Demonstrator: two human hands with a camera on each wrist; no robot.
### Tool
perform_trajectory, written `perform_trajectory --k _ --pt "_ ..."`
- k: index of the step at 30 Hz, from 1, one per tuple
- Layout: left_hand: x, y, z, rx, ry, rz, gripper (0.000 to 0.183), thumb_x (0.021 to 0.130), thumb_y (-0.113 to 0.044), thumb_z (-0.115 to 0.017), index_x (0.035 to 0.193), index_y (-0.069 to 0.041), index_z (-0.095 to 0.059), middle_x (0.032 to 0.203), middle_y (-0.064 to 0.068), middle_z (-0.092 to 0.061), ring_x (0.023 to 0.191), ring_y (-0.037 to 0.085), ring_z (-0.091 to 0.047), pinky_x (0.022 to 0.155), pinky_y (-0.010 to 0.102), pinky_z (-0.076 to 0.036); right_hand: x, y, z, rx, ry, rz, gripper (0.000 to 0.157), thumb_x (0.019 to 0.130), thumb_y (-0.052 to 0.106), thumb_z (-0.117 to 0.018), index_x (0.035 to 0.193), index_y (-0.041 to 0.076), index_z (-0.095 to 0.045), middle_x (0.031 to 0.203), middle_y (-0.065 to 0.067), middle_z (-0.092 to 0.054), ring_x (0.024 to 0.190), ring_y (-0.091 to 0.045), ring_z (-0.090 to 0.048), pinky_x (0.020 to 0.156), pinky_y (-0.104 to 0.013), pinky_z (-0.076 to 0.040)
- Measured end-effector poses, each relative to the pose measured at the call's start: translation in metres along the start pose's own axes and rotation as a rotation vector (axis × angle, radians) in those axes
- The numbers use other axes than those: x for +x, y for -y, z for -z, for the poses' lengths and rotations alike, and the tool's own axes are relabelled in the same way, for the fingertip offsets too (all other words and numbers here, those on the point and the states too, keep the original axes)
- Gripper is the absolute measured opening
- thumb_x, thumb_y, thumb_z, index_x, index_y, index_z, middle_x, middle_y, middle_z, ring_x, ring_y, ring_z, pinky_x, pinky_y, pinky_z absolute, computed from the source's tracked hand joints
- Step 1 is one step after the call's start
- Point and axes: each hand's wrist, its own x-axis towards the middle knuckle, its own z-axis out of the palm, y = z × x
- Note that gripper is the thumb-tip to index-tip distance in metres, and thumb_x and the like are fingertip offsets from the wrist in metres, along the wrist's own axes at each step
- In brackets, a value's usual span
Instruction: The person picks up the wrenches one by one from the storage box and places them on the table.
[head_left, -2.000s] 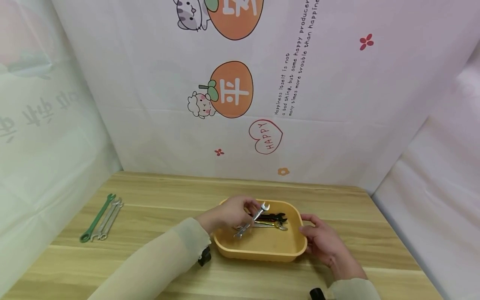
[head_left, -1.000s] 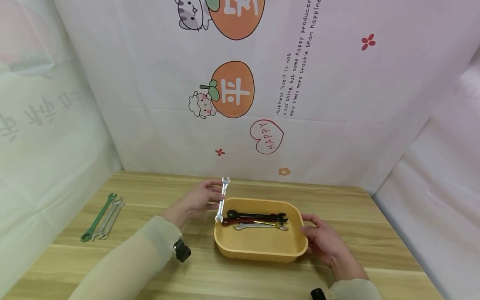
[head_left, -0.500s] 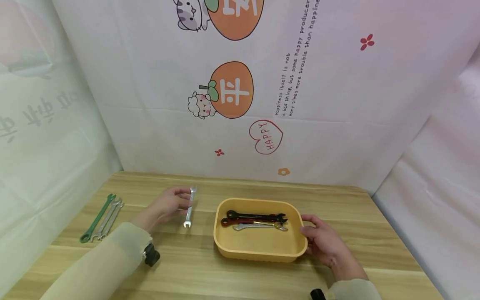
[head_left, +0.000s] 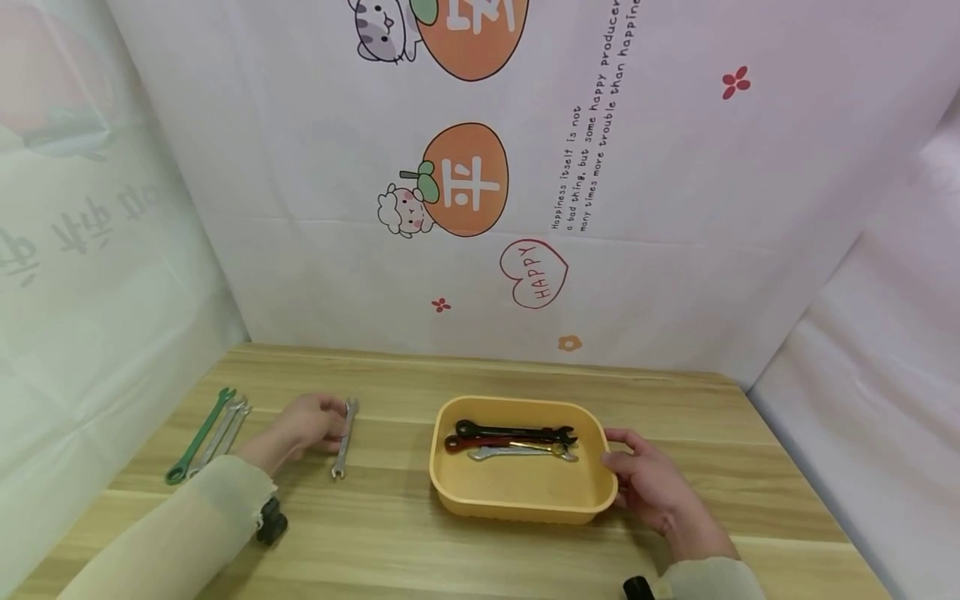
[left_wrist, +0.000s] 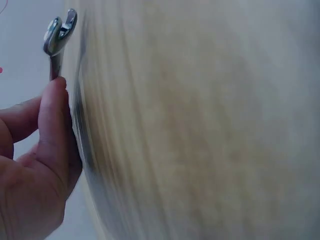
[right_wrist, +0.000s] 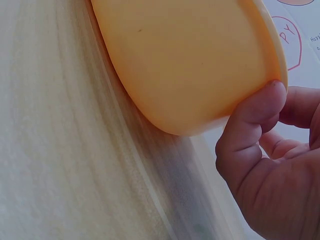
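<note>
My left hand (head_left: pixel 309 423) pinches a silver open-end wrench (head_left: pixel 344 442) close over the table, left of the yellow plastic tub. In the left wrist view one jaw end of the wrench (left_wrist: pixel 56 37) sticks out beyond my fingertips. My right hand (head_left: pixel 651 485) grips the right end of the tub (head_left: pixel 517 510); the right wrist view has the thumb (right_wrist: pixel 260 107) at the tub's rim and other fingers behind. Inside the tub lie a black wrench (head_left: pixel 513 431), a dark red wrench (head_left: pixel 480 442) partly covered by it, and silver and gold-coloured wrenches (head_left: pixel 517 452).
On the left of the wooden table (head_left: pixel 390 542), a green wrench (head_left: pixel 198 440) lies beside two silver wrenches (head_left: pixel 223 433), their near ends partly behind my left sleeve. A printed white sheet (head_left: pixel 660 275) hangs behind the table, and white sheets flank both sides.
My left hand has lifted the silver open-end wrench out of the tub and carried it left, then lower toward the table. My right hand has stayed at the tub's right end.
</note>
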Motion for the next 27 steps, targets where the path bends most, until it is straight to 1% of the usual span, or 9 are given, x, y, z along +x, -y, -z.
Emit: perform_trajectory --k 4,9,13,16,19,21,23,25,27 --pt "0.0 0.0 0.001 0.062 -0.008 0.037 0.034 0.092 0.005 -0.062 0.124 0.013 -0.054 0.098 0.018 -0.063 0.08 0.023 -0.064 0.068 0.034 -0.059 -0.001 0.0 0.0 0.001 -0.002 0.0 0.051 0.1 0.005 -0.053 0.145 0.0 -0.031 0.1 -0.016 -0.066 0.076 -0.022 -0.065 0.061 -0.032 -0.055" --pt "-0.001 -0.002 0.001 0.083 -0.017 0.053 0.037 0.091 0.006 -0.064 0.125 0.016 -0.052 0.097 0.02 -0.062 0.078 0.022 -0.064 0.067 0.033 -0.059 -0.002 0.002 -0.001 0.001 -0.008 -0.003 0.051 0.1 0.004 -0.052 0.146 0.0 -0.031 0.1 -0.016 -0.067 0.076 -0.022 -0.065 0.061 -0.032 -0.055" --pt "-0.002 -0.004 0.001 0.117 -0.039 0.075 0.034 0.091 0.007 -0.065 0.122 0.014 -0.054 0.093 0.019 -0.062 0.072 0.021 -0.063 0.065 0.033 -0.059 -0.003 0.003 -0.002 -0.002 -0.013 -0.004 0.05 0.1 0.003 -0.051 0.146 0.0 -0.032 0.102 -0.017 -0.066 0.075 -0.022 -0.064 0.06 -0.031 -0.054" --pt "-0.003 -0.006 0.001 0.143 -0.048 0.087 0.033 0.091 0.005 -0.066 0.121 0.013 -0.056 0.091 0.018 -0.063 0.07 0.022 -0.063 0.065 0.032 -0.059 -0.003 0.004 -0.002 -0.002 -0.016 -0.006 0.05 0.1 0.003 -0.051 0.146 0.0 -0.032 0.102 -0.017 -0.066 0.074 -0.022 -0.064 0.058 -0.03 -0.053" --pt "-0.007 -0.01 0.003 0.121 -0.052 0.083 0.032 0.091 0.003 -0.066 0.119 0.013 -0.056 0.091 0.017 -0.064 0.072 0.022 -0.063 0.065 0.033 -0.059 -0.003 0.005 -0.003 -0.003 -0.019 -0.008 0.05 0.1 0.004 -0.051 0.146 0.0 -0.032 0.103 -0.017 -0.066 0.074 -0.022 -0.064 0.059 -0.03 -0.053" --pt "-0.011 -0.013 0.007 0.067 -0.043 0.079 0.03 0.093 0.0 -0.063 0.118 0.014 -0.057 0.091 0.018 -0.065 0.074 0.023 -0.064 0.067 0.034 -0.059 -0.003 0.005 -0.003 -0.004 -0.02 -0.009 0.05 0.1 0.004 -0.051 0.146 0.0 -0.032 0.102 -0.017 -0.066 0.075 -0.022 -0.064 0.059 -0.031 -0.053" --pt "-0.015 -0.016 0.01 -0.043 -0.009 0.082 0.032 0.097 -0.006 -0.059 0.119 0.016 -0.055 0.095 0.02 -0.066 0.079 0.026 -0.066 0.071 0.036 -0.059 -0.003 0.005 -0.003 -0.007 -0.02 -0.01 0.05 0.1 0.004 -0.052 0.146 0.0 -0.032 0.102 -0.017 -0.066 0.076 -0.022 -0.064 0.06 -0.031 -0.054" --pt "-0.017 -0.017 0.013 -0.168 0.053 0.104 0.038 0.102 -0.014 -0.052 0.122 0.019 -0.053 0.101 0.025 -0.067 0.086 0.031 -0.068 0.077 0.039 -0.059 -0.003 0.005 -0.003 -0.009 -0.019 -0.01 0.05 0.1 0.004 -0.052 0.146 0.0 -0.033 0.102 -0.017 -0.066 0.075 -0.022 -0.063 0.059 -0.031 -0.053" --pt "-0.02 -0.016 0.013 -0.285 0.121 0.144 0.048 0.107 -0.022 -0.045 0.126 0.022 -0.047 0.108 0.03 -0.065 0.095 0.036 -0.068 0.084 0.043 -0.057 -0.003 0.005 -0.003 -0.01 -0.021 -0.011 0.05 0.1 0.004 -0.052 0.146 0.0 -0.033 0.101 -0.016 -0.066 0.075 -0.022 -0.063 0.059 -0.03 -0.053"
